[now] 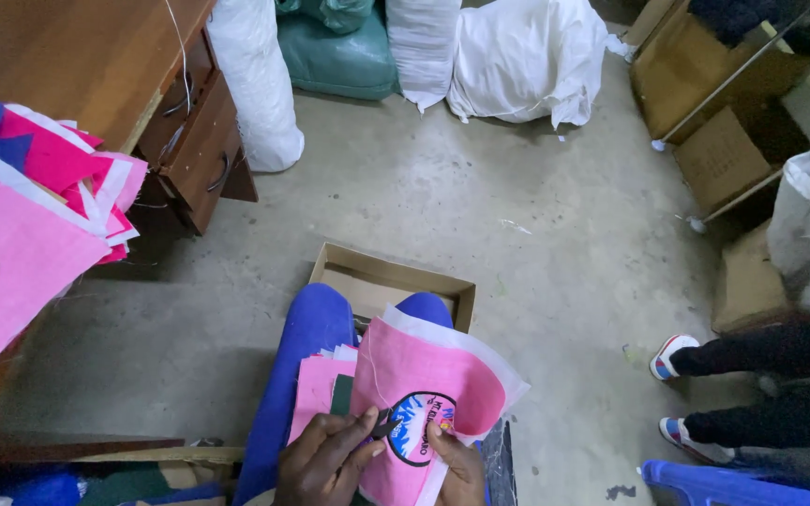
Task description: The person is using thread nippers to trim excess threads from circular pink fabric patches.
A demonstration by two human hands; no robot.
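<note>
The pink cloth (428, 375) lies on the person's lap, over blue trousers (307, 347). It is a pink fabric panel backed by a white layer that shows along its top and right edges. A round embroidered badge (421, 426) sits near its lower edge, with a black outline and a blue and white centre.

The left hand (330, 459) pinches small dark scissors (384, 427), tips at the badge's left edge. The right hand (457, 464) pinches the cloth just beside the badge's lower right edge. More pink pieces (316, 394) lie under the cloth on the left thigh.

An open cardboard box (391, 281) stands on the floor (480, 197) beyond the knees. A stack of pink and red pieces (44, 197) rests on the worktop (67, 56) at its near edge. Another person's shoes (672, 354) show at the right.
</note>
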